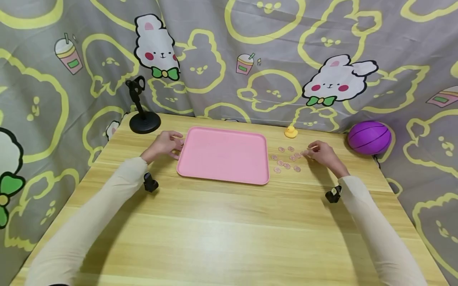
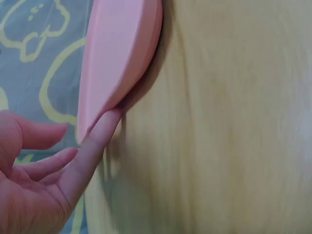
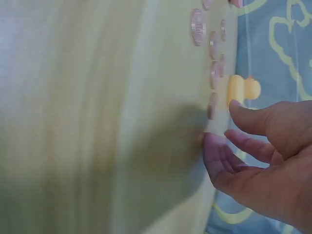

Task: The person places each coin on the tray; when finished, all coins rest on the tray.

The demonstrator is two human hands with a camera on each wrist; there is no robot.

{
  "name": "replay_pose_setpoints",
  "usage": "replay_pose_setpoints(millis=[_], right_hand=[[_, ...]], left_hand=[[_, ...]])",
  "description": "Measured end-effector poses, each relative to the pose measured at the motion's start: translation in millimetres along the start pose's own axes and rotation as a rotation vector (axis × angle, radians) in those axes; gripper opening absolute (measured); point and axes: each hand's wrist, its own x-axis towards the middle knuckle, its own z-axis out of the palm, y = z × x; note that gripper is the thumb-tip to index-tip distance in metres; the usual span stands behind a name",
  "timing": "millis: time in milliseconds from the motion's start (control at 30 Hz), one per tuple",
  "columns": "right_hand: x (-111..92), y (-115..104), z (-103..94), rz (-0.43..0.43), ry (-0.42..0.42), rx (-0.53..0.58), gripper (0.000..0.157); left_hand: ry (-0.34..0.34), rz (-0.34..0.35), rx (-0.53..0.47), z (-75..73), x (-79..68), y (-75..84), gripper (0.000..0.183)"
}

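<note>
A pink rectangular tray (image 1: 223, 155) lies flat on the wooden table. My left hand (image 1: 166, 143) is at its left edge, and in the left wrist view one extended finger (image 2: 92, 141) touches the tray's side, with the thumb apart from it. Several copper-coloured coins (image 1: 287, 166) are scattered to the right of the tray. At the right end of the coins is my right hand (image 1: 322, 153), its fingertips down by the outermost coin. In the right wrist view the thumb stands apart from the fingers (image 3: 214, 161), which reach the tabletop; whatever lies under them is mostly hidden.
A yellow rubber duck (image 1: 291, 132) sits behind the coins. At the right back rests a purple ball (image 1: 369, 137) with black lines. A black stand (image 1: 144, 121) is at the left back corner. Patterned grey curtain (image 1: 211, 59) hangs along the table's back and sides.
</note>
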Motion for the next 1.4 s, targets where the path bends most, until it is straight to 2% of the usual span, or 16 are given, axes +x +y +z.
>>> replay_pose_setpoints(millis=[200,467,667,800,967,1200,1400], right_hand=[[-0.4,4.3,10.0,0.026,0.047,0.058,0.04],[-0.3,5.9,20.2,0.011,0.105,0.042,0.029],[-6.2,14.1,12.7,0.042,0.147,0.009,0.029],[-2.7,12.1,5.9,0.078,0.098,0.019,0.031],[2.1,6.2,3.7,0.108,0.056,0.084,0.031],[5.3,-2.2,9.3,0.111,0.074,0.301,0.03],[10.6,-29.6,15.6,0.057,0.086,0.443,0.031]], left_hand=[[-0.008,0.004,0.039,6.8,0.6,-0.4,0.045],[-0.022,-0.004,0.042,9.9,1.8,-1.3,0.043],[-0.054,-0.015,0.009,19.8,2.3,-2.2,0.042],[-0.048,0.003,0.004,20.9,4.0,0.6,0.04],[-0.011,0.003,0.02,19.4,6.6,2.5,0.039],[0.023,-0.011,0.025,17.4,8.8,1.3,0.039],[0.035,0.004,0.023,16.4,9.0,0.6,0.045]])
